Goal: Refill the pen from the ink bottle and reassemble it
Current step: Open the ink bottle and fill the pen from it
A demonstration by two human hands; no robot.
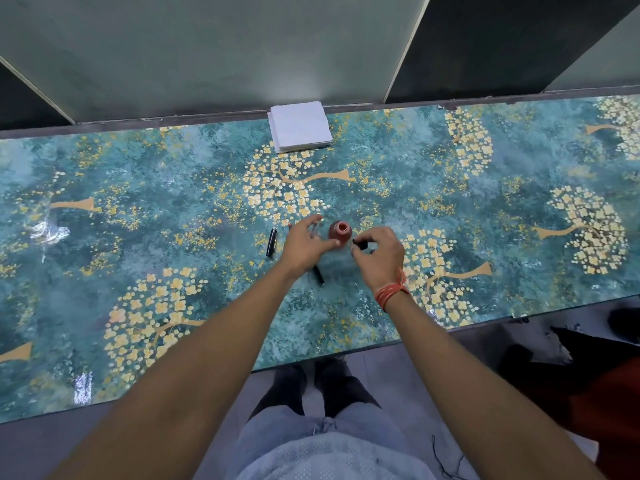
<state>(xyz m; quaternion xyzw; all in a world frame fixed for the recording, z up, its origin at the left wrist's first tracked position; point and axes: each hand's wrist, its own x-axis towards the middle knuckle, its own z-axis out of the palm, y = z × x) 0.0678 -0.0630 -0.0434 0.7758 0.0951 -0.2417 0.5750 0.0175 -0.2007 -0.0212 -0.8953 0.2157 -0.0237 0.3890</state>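
The ink bottle [341, 232], small, reddish and uncapped, stands upright on the patterned table. My left hand [304, 244] is just left of it with fingers spread, its thumb touching the bottle's base. A thin clear pen part [313, 231] seems pinched between its fingers. My right hand [380, 252] is just right of the bottle, curled around a small black piece [359, 242]; I cannot tell what this piece is. A black pen cap [272, 242] lies left of my left hand. Another black pen piece [319, 276] lies partly hidden under my left wrist.
A stack of white napkins [300, 127] lies at the table's far edge [207, 117] against the wall panels. A tiny red item [289, 225] sits beside the left fingers. The table's near edge [450, 330] is just below my forearms, with the floor beneath.
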